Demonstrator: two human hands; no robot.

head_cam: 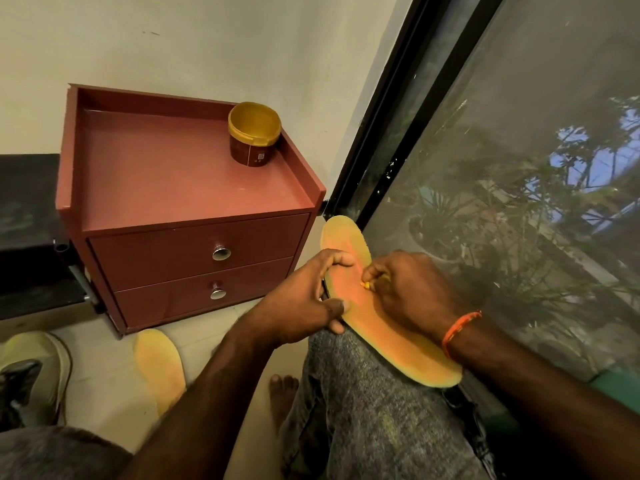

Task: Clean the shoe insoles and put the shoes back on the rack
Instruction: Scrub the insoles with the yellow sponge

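An orange-yellow insole point(377, 327) lies across my right knee, toe end pointing up toward the window frame. My left hand point(304, 299) grips its left edge, thumb on top. My right hand point(412, 292) is closed on a small yellow object point(367, 285) pressed against the insole's middle; what that object is I cannot tell. A second yellow insole point(159, 367) lies flat on the floor tiles. A pale greenish shoe point(34, 372) sits on the floor at the lower left, partly cut off by the frame edge.
A reddish-brown two-drawer cabinet point(194, 244) stands against the wall, with an open yellow-rimmed tub point(253, 137) on its top. A dark rack or shelf point(31, 244) is at the left. A window with a mesh screen point(519, 202) fills the right side. My bare foot point(284, 393) rests on the floor.
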